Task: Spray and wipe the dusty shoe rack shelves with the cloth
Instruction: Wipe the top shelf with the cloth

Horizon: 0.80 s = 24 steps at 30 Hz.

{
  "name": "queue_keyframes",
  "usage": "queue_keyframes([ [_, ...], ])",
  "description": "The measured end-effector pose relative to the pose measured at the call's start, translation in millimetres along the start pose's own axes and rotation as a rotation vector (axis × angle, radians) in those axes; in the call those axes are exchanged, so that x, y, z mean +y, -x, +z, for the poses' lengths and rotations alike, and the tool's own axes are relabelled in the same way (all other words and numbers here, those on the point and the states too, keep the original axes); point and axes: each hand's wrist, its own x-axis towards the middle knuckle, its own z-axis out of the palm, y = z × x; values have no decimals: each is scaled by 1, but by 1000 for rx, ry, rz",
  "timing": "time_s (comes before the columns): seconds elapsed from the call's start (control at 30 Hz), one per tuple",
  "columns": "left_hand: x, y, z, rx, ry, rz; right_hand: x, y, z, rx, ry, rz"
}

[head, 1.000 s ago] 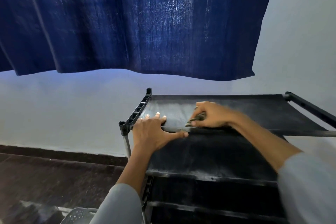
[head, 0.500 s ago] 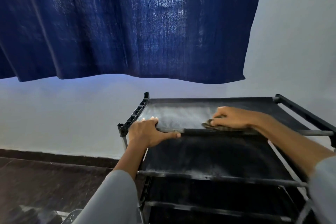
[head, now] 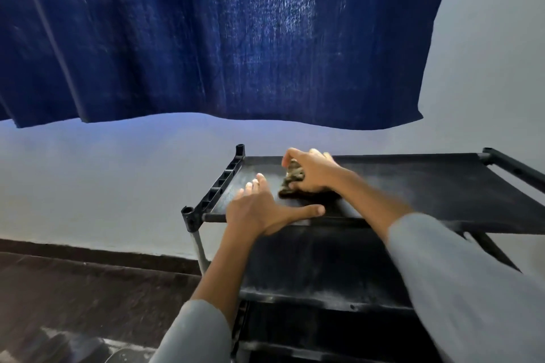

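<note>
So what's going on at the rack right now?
A person is wiping the top shelf of a black metal-framed shoe rack. The right hand presses a crumpled dark cloth onto the shelf's left half. The left hand lies flat on the front left edge, bracing the rack. Pale dust shows on the top shelf and on the shelf below. No spray bottle is in view.

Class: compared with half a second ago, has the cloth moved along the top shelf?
Yes. The cloth, in the right hand, went left toward the rack's left rail.
</note>
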Motion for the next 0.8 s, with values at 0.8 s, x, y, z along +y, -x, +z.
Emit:
queue_keyframes([
  [0.8, 3, 5, -14, -202, -113, -9, 50, -10, -31, 247, 216, 286],
])
